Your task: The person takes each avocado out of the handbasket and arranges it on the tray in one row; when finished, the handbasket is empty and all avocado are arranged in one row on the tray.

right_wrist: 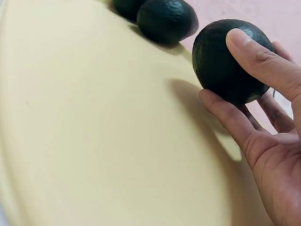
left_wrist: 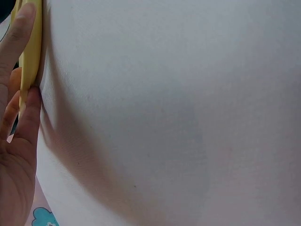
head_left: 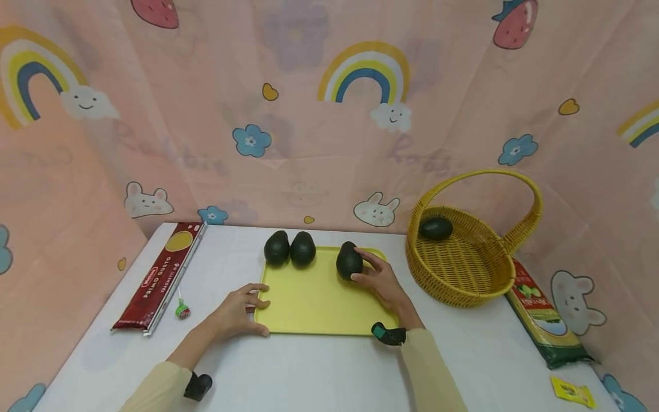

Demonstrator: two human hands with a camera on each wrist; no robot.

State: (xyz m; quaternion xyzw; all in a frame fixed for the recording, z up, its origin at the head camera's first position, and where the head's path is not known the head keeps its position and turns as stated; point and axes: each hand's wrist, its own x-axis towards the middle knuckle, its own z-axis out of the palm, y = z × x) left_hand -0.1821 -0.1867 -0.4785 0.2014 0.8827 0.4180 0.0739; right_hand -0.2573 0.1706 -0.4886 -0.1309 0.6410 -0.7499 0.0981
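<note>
A dark green avocado point(head_left: 349, 261) is in my right hand point(head_left: 380, 280), thumb on one side and fingers around the other, over the right part of a yellow tray point(head_left: 309, 312). In the right wrist view the held avocado point(right_wrist: 225, 66) casts a shadow on the tray. My left hand point(head_left: 239, 312) grips the tray's left edge near its front corner; the left wrist view has thumb and fingers on either side of the yellow rim point(left_wrist: 32, 52). Two more avocados, one point(head_left: 277, 248) beside another point(head_left: 302, 249), stand at the tray's back left.
A yellow wicker basket point(head_left: 463, 294) with a tall handle holds one avocado point(head_left: 436, 228) at the right. Behind it leans a green and red bag point(head_left: 546, 320), with a small yellow packet point(head_left: 572, 392) in front. At left lie a red spaghetti pack point(head_left: 159, 277) and a green lollipop point(head_left: 182, 310).
</note>
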